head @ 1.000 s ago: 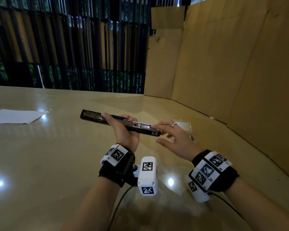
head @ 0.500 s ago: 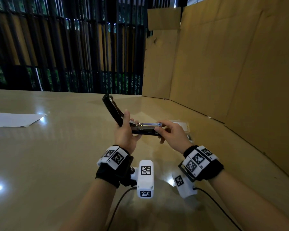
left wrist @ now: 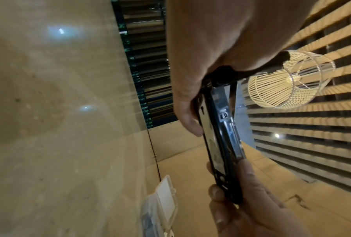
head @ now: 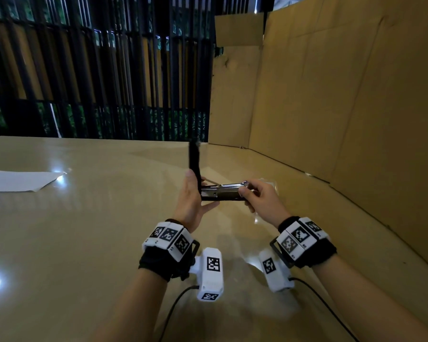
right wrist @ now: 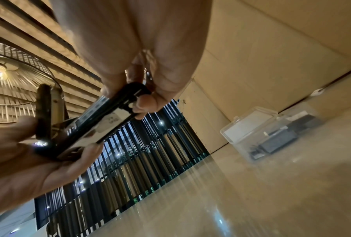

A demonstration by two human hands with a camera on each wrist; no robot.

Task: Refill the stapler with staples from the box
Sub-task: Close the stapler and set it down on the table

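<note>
I hold a black stapler [head: 220, 193] above the table, hinged open. Its top arm [head: 194, 164] stands nearly upright while the base with the silver staple channel lies level. My left hand [head: 192, 197] holds the hinge end, thumb against the raised arm. My right hand [head: 256, 197] pinches the front end of the base. The left wrist view shows the stapler [left wrist: 221, 144] end-on between both hands, and the right wrist view shows the stapler [right wrist: 93, 121] from below. The clear plastic staple box [right wrist: 265, 133] lies on the table by the cardboard wall, lid open; the staple box [left wrist: 160, 208] also appears in the left wrist view.
A white paper sheet [head: 20, 180] lies on the glossy beige table [head: 84, 230] at far left. A cardboard wall [head: 344, 107] runs along the right and back. Dark vertical slats [head: 97, 82] stand behind the table. Cables trail from the wrist cameras toward me.
The stapler's top arm swung from flat, through a tilt, to nearly upright. My right hand moved from touching the front end to pinching it.
</note>
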